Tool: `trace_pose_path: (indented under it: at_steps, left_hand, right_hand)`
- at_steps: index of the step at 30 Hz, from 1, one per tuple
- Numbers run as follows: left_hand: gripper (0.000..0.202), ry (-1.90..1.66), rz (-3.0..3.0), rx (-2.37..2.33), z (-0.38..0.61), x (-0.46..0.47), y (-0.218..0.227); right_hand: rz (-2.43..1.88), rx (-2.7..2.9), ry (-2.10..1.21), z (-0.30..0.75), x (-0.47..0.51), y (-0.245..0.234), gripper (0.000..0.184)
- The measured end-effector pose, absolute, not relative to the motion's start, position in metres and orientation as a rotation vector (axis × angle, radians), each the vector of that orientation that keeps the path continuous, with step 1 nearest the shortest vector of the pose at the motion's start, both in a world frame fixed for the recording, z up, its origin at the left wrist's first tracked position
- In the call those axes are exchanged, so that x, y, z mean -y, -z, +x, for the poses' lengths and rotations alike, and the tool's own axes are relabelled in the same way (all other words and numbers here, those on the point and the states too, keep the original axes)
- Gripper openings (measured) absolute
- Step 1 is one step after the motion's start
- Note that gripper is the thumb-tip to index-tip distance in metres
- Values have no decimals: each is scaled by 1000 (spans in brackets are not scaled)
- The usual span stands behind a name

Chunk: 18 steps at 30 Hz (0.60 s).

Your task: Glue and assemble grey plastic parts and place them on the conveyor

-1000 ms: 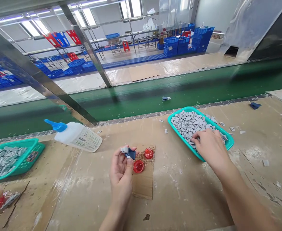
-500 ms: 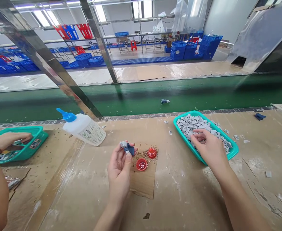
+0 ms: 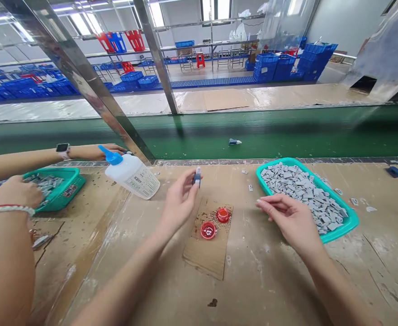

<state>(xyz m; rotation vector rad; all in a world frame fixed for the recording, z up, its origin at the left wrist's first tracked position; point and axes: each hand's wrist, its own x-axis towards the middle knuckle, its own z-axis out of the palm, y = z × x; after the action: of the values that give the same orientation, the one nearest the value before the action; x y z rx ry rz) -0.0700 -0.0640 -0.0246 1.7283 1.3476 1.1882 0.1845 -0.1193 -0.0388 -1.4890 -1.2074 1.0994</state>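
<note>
My left hand (image 3: 178, 199) is raised over the bench, its fingertips pinched on a small blue and grey part (image 3: 196, 175). Just left of the teal tray (image 3: 341, 227) heaped with small grey pieces (image 3: 304, 192), my right hand (image 3: 289, 219) hovers with its fingers drawn together; whatever is between them is hidden. Two red caps (image 3: 208, 230) (image 3: 222, 214) rest on a scrap of cardboard (image 3: 206, 253) between my hands.
A white glue bottle (image 3: 133, 175) with a blue nozzle lies on its side at the left. A co-worker's hands (image 3: 14, 192) (image 3: 93, 151) work at a second teal basket (image 3: 65, 192). Beyond runs a green conveyor belt (image 3: 304, 131) carrying one small part (image 3: 234, 141). A slanted metal post (image 3: 83, 86) crosses the left.
My left hand rose up and forward with the blue and grey part. My right hand drew out of the tray toward the left. The co-worker's arms came into view.
</note>
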Motion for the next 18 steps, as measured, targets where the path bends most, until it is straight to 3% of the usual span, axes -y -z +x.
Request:
trace_pose_path:
  at_steps: [6,12,18]
  left_hand:
    - [36,-534,2490,-1777,-68,-63,41]
    - [37,-394,2581,-1730,-44,-127,60]
    - [58,-241,2741,-1474,-6,-154,61]
  right_hand:
    - [-1446,1177,-1331,150,121,50,30]
    - [-1449,1080,-1478,133,114,55,32]
    - [-1386,1074,-1541,130,109,61,31]
